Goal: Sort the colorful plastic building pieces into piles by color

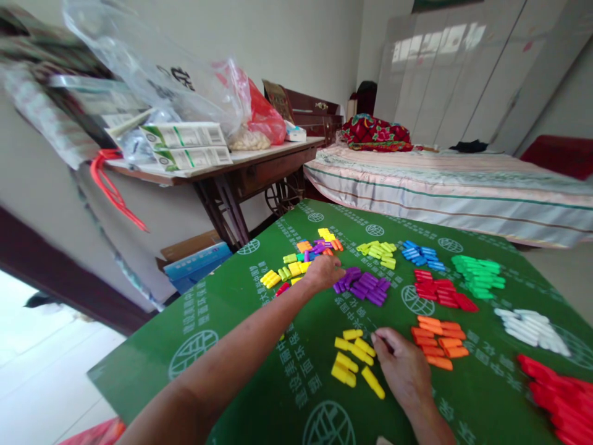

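Observation:
My left hand (323,273) reaches across the board with its fingers drawn together. It is between a mixed-colour pile and a heap of purple caps (368,287); anything within its fingers is hidden. The small plastic pieces look like pen caps. In the mixed pile, yellow caps (271,279) lie among orange, purple and lime ones. My right hand (404,364) rests low over the board, its fingers curled and closed at the tips. A loose group of yellow caps (345,361) lies just left of it, and orange caps (435,351) lie to its right. Whatever it pinches cannot be made out.
More sorted caps lie on the green board (241,296): lime (378,250), blue (422,254), red (440,288), green (479,275), white (532,329) and a larger red heap (563,395). Behind stand a cluttered sewing table (273,162) and a bed (445,179).

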Tool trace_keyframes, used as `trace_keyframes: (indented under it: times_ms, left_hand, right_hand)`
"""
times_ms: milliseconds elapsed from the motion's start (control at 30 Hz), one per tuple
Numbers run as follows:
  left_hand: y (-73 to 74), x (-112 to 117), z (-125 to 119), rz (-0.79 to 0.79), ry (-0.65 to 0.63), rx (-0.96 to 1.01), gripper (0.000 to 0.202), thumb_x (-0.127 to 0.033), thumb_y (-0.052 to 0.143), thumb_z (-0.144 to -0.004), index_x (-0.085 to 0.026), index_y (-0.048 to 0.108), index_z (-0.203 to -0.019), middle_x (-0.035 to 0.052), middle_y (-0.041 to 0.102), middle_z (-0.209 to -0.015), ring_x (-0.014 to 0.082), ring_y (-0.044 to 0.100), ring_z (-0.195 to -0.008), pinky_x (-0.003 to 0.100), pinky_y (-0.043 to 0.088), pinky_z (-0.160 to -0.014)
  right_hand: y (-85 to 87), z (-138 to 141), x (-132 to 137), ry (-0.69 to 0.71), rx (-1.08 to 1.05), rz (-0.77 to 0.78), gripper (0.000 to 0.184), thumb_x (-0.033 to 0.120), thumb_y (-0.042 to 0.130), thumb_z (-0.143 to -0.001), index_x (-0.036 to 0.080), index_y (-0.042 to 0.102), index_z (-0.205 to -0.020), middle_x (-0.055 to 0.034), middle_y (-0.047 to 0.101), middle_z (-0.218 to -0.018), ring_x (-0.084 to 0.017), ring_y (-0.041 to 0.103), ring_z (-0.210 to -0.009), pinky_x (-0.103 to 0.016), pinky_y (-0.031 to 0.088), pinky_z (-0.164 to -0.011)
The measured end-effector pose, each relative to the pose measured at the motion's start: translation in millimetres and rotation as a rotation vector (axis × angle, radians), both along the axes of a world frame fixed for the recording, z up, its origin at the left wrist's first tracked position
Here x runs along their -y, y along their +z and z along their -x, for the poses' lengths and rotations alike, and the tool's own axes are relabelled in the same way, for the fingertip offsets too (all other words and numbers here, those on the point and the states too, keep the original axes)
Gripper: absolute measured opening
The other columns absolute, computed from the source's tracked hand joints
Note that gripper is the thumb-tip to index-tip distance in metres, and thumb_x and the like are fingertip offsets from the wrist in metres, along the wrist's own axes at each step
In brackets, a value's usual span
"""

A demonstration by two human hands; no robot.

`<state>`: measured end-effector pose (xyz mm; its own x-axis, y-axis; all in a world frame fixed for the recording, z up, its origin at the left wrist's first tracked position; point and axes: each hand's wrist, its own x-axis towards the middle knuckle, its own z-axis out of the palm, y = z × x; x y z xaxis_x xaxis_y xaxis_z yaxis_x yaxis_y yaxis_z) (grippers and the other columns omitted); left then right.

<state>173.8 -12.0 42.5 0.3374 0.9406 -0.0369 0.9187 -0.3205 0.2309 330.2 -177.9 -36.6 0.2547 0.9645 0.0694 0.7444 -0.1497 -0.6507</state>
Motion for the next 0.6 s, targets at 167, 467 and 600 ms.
trace_keyframes:
  times_ms: [167,467,600]
  left_hand:
    - [18.2,7,48,-0.028,0.051,-0.051,0.026,-0.033,0.048,-0.080,-0.021,0.069,-0.090,0.0004,0.068,-0.083,0.0148,0.060,-0.076,0.023,0.043,-0.065]
    - [26.0,31,122,0.045,0.167,-0.231,0.017,-0.031,0.054,-0.072,-0.022,0.068,-0.076,0.0024,0.068,-0.076,0.0175,0.062,-0.073,0.024,0.045,-0.063]
    - [18.1,45,118,0.066,0.171,-0.273,0.020,-0.036,0.055,-0.071,-0.020,0.068,-0.073,0.0061,0.069,-0.080,0.0219,0.064,-0.079,0.029,0.047,-0.067]
  right_hand:
    - [-0.8,-2,-1,0.000,-0.007,0.034,0.032,0.046,0.042,-0.084,0.028,0.068,-0.082,-0.0003,0.072,-0.073,-0.019,0.065,-0.068,-0.025,0.042,-0.058]
    - [-5.1,-3,2,0.012,-0.013,0.017,0.030,0.046,0.042,-0.084,0.029,0.067,-0.082,0.0005,0.072,-0.075,-0.019,0.066,-0.071,-0.025,0.042,-0.059]
    - [-6.5,-3,2,0.013,-0.025,0.007,0.031,0.047,0.042,-0.084,0.029,0.068,-0.082,0.0000,0.072,-0.075,-0.019,0.066,-0.070,-0.025,0.043,-0.058]
